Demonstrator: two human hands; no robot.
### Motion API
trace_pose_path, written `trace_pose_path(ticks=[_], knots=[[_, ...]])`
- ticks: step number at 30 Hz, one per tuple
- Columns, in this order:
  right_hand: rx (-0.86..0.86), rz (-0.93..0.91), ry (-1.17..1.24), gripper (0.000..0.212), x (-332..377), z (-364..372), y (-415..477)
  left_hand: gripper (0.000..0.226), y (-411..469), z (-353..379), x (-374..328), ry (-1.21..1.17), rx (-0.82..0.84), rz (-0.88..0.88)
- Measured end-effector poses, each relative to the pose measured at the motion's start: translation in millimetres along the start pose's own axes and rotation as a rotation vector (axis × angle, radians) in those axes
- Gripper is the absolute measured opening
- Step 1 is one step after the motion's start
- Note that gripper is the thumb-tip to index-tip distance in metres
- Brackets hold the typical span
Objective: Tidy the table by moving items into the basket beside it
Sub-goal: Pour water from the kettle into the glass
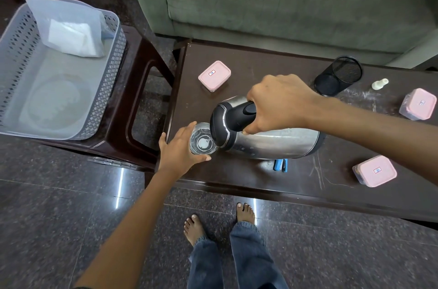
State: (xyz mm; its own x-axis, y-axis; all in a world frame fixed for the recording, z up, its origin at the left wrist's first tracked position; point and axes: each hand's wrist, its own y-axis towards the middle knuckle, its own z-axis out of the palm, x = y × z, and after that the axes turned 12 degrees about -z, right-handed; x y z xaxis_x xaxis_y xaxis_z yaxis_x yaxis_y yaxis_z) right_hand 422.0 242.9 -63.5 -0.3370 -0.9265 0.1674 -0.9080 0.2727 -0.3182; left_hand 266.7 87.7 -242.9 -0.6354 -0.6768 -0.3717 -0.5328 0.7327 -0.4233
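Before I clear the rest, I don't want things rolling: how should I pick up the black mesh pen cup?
The mesh cup lies on its side, mouth toward the table's back edge. Come from above and pinch its round wall mid-length; its curved sides would let it roll.

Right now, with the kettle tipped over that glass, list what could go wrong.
1. The glass stands at the table's corner edge, held by the left hand; a nudge from the kettle could send it to the floor by the bare feet.
2. The kettle, gripped by the right hand, is tilted almost flat, so liquid might miss the glass and spill.
3. Spilled liquid could reach the blue item lying under the kettle.
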Motion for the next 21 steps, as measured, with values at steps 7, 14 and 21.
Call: trace_pose_path(ticks=[7,14,21], knots=[[0.021,-0.005,-0.008,0.053,2.8,-2.1,2.8,0.098,-0.4,0.4,0.6,-0.043,0.012,-0.012],[0.020,-0.005,-0.018,0.053,4.6,-1.8,4.3,0.097,-0.5,1.4,0.6,-0.097,0.011,-0.032],[0.025,-0.004,-0.022,0.052,4.3,0.1,5.3,0.097,0.1,2.1,1.6,-0.096,-0.003,-0.037]])
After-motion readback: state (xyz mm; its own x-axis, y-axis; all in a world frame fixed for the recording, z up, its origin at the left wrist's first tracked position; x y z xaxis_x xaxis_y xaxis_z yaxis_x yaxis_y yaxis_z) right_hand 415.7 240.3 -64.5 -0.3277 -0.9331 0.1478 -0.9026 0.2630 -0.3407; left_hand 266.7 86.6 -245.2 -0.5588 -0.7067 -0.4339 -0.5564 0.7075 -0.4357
